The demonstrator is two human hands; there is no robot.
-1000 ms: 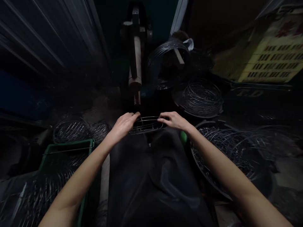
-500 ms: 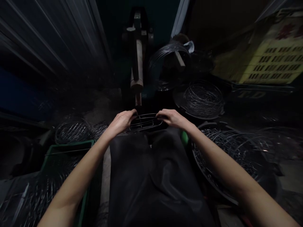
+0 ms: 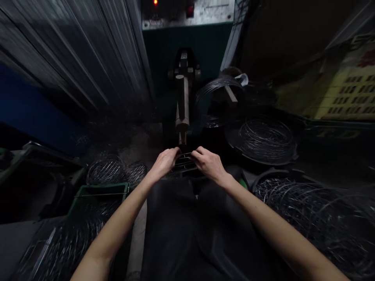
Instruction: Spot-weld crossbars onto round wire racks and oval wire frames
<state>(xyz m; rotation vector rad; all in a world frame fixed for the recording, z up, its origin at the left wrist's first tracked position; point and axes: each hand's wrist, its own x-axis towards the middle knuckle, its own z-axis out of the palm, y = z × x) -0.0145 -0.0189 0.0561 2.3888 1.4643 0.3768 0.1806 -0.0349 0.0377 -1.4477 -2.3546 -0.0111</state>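
Between my hands is a small wire rack (image 3: 184,161) with several thin parallel bars, just below the metal rods of a machine (image 3: 182,105). My left hand (image 3: 166,162) pinches its left side, thumb and fingers together. On the other side, my right hand (image 3: 207,163) has its fingers closed on the rack's right part. The lower edge of the rack lies close to the dark apron (image 3: 187,230) over my lap and is dim.
A green crate (image 3: 101,189) with wire pieces stands at the left, near round wire grids (image 3: 107,169). Right of me are a tub of wire parts (image 3: 304,210) and a dish of wire rings (image 3: 265,140). Farther right is a yellow crate (image 3: 348,93).
The view has shifted, showing the machine's panel with a red light. My hands have come closer together on the rack, and my right hand now covers more of it.
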